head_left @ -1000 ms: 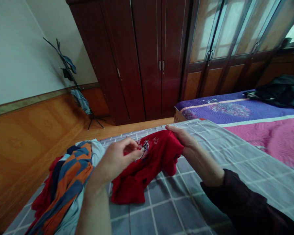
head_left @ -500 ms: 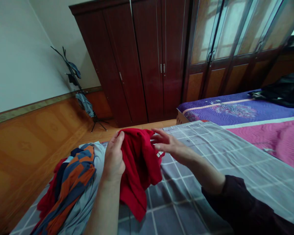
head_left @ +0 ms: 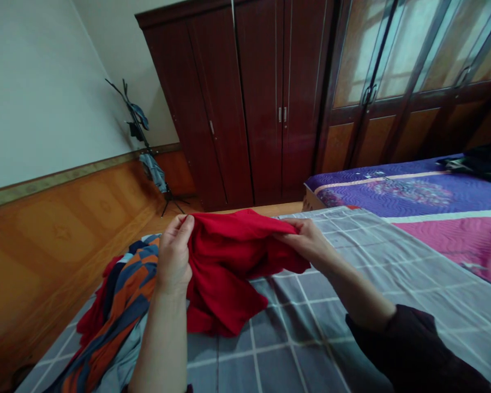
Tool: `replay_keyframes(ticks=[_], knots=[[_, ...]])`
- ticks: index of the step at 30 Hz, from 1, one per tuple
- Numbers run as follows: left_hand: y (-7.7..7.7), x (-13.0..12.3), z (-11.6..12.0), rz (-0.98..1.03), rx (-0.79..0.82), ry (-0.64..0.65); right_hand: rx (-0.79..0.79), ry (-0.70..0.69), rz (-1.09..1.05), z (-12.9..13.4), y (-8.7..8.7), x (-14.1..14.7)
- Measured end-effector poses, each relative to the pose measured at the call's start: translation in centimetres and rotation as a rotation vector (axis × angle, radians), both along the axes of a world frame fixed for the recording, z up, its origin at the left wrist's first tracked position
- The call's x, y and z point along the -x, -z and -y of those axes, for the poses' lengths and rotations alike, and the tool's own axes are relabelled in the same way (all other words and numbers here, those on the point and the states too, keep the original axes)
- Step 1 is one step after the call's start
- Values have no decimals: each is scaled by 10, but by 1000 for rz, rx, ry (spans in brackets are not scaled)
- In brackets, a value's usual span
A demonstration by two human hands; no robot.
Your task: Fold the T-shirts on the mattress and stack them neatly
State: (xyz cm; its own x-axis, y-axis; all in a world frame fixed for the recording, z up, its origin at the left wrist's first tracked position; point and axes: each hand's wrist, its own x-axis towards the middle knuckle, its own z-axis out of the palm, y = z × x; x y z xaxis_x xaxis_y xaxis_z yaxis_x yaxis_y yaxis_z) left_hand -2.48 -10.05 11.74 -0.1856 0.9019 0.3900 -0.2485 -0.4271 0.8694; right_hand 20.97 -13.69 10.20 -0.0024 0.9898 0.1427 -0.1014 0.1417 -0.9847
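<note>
A red cloth garment (head_left: 225, 262) is stretched between my two hands above a grey checked bedsheet (head_left: 286, 349). My left hand (head_left: 175, 254) pinches its upper left corner between thumb and fingers. At the upper right edge, my right hand (head_left: 306, 240) is closed on the fabric. The lower part of the garment hangs in loose folds over the sheet. Just left of my left forearm lies a heap of clothes (head_left: 126, 305), with orange and blue, light grey, dark blue and red pieces.
Dark red wardrobes (head_left: 262, 109) stand beyond the bed. A second bed with a purple and pink cover (head_left: 425, 191) is at the right, with a dark item (head_left: 478, 164) on it. A coat rack (head_left: 147, 147) stands in the back left corner.
My right hand has closed on the red garment and moved right, spreading the cloth wider. My left hand, still holding its corner, has shifted slightly left. The view has turned a little left.
</note>
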Motion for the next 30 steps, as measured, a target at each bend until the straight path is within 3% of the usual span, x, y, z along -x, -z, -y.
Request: replay_keyframes(ticks=[5,9,12,16,21,25,30], knots=[[1,7,5,-457,-93,98,30,36,12,8,-8,1],[-7,-10,26,-828,-154,362,-20,-98,143,19,-7,16],[-9,-23,33,-929,-173,480,-39,-156,197,24,-10,20],[-6,-19,27,-786,-149,290,-29,-171,121,22,-15,12],[-6,0,16,-272,-114,14,-12,-307,241,9,-3,1],[-9,5,13,-28,-84,-32,-75,-469,376,-3,22,10],[-8,-2,12,115,-20,18,-23,-372,193,-7,47,30]])
